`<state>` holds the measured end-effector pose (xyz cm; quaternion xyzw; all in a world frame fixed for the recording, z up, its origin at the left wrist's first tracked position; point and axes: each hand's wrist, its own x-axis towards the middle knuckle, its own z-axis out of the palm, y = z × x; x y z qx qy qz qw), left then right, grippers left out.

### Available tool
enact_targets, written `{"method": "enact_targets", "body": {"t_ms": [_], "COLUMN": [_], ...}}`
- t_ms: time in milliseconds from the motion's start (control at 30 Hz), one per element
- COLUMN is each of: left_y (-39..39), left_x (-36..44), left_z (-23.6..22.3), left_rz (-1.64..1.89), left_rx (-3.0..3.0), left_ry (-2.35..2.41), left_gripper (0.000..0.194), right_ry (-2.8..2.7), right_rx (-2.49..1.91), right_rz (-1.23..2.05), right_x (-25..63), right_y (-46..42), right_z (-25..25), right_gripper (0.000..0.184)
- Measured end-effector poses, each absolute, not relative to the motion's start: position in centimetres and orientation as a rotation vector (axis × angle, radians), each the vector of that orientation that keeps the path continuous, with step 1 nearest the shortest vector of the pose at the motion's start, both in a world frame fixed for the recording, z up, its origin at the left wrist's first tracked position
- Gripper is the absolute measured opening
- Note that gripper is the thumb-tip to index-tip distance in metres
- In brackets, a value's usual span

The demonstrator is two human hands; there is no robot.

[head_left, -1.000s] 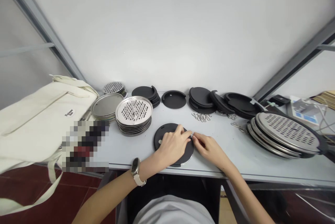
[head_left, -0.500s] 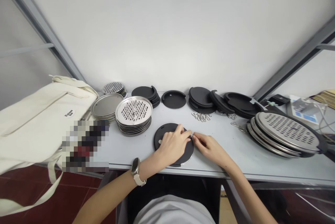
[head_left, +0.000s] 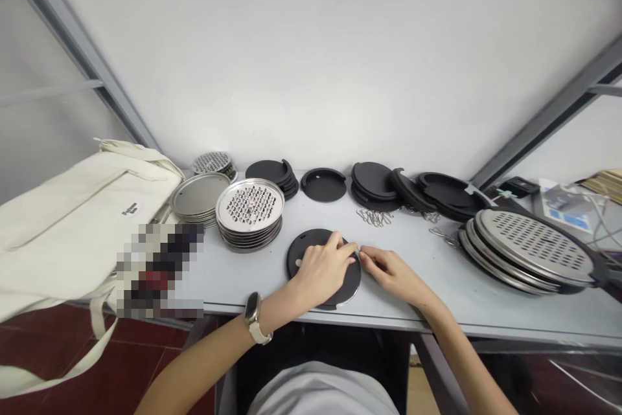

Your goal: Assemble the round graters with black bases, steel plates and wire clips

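A black round disc (head_left: 313, 240) with a small hole and a thin bright edge lies flat at the table's front. My left hand (head_left: 323, 266) is on top of it, fingers bent and pressing near its right rim. At that rim my right hand (head_left: 389, 272) pinches with thumb and forefinger. A thin, pale metal piece shows between the fingertips of both hands, mostly hidden. Bent wire clips (head_left: 374, 217) lie in a small heap behind the disc.
To the left stand stacked metal grater discs (head_left: 250, 204), plain metal discs (head_left: 200, 195) and a cream bag (head_left: 87, 221). Black round holders (head_left: 323, 185) line the wall. Assembled perforated discs (head_left: 539, 246) are piled right. A grey frame post (head_left: 544, 111) rises at the right.
Both hands keep their places at the disc's rim. The whole view has shifted very slightly; nothing else visibly differs.
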<state>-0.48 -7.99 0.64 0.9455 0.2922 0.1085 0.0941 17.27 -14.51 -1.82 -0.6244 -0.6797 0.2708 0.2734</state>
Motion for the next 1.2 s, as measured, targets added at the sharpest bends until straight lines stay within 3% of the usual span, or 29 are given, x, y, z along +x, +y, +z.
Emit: {"method": "enact_targets", "body": {"t_ms": [1200], "left_y": [-8.08], "left_x": [-0.3], "left_z": [-0.07], "left_rz": [0.38], "left_rx": [2.774], "left_ry": [0.911], "left_gripper": [0.026], "right_ry": [-1.766], "right_rx": [-1.688], "right_rz": [0.757], "right_x": [17.66], "right_y": [-14.95], "right_z": [-2.16], "right_gripper": [0.035]}}
